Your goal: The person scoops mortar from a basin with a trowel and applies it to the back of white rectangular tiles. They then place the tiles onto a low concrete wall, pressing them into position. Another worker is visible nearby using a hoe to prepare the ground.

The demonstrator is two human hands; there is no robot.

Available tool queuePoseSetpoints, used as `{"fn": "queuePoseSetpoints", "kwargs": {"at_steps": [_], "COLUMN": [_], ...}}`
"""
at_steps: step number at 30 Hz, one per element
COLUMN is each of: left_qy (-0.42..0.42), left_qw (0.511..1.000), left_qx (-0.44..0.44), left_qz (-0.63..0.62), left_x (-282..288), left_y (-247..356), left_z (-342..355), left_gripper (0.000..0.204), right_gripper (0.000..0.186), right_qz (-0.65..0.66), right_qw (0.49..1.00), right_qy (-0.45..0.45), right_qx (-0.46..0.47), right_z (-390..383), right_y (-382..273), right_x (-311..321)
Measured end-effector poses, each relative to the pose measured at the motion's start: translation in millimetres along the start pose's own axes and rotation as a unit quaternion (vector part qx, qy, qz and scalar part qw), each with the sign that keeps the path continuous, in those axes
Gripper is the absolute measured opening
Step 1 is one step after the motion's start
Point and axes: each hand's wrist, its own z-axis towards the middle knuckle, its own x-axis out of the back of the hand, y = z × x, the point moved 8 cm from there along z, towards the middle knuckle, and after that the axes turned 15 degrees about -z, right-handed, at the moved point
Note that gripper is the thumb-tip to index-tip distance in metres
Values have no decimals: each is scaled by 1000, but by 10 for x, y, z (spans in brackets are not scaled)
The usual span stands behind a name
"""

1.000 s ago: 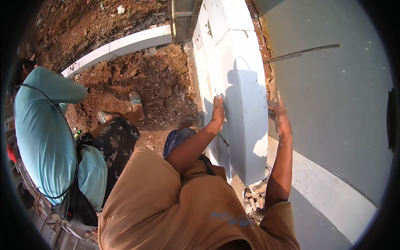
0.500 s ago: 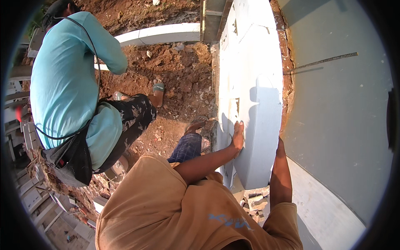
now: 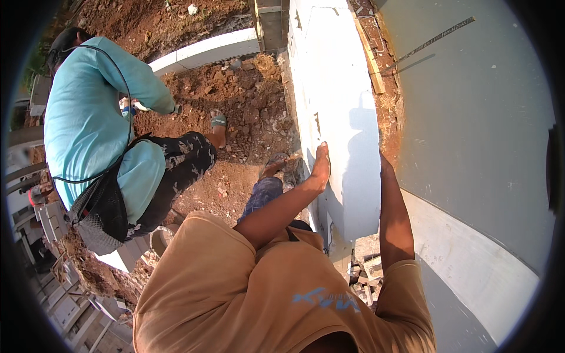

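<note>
A large white lightweight building block (image 3: 360,194) lies along the top of a white block wall (image 3: 301,88), its near end toward me and partly in shadow. My left hand (image 3: 321,165) presses against the block's left side, thumb side up. On the opposite side my right hand (image 3: 386,167) grips the block's right edge; most of its fingers are hidden behind the block. Between them the two hands hold the block. How the block's underside meets the wall cannot be seen.
A person in a turquoise shirt (image 3: 88,129) bends over at the left, on reddish soil (image 3: 247,106). A grey panel surface (image 3: 471,117) lies to the right, with a rebar (image 3: 435,41) jutting over it. A wooden strip (image 3: 368,53) lies beside the wall. Rubble (image 3: 368,273) shows below.
The block's near end has turned and levelled, showing less of its shaded side face. Both hands stay on it. The wooden strip has come into sight, and the whole view has shifted somewhat.
</note>
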Motion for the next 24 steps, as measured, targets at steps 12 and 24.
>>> {"fn": "queuePoseSetpoints", "kwargs": {"at_steps": [12,24], "left_qy": [-107,-106], "left_qw": [920,927], "left_qx": [-283,-264], "left_qz": [250,243], "left_x": [-851,-839], "left_y": [1395,1338], "left_z": [-1061,-1044], "left_gripper": [118,119], "right_gripper": [60,59], "right_qz": [-480,-451], "right_qw": [736,731], "right_qy": [317,342], "right_qx": [357,380], "right_z": [-1770,-1941], "right_y": [207,-38], "right_x": [-155,-96]}}
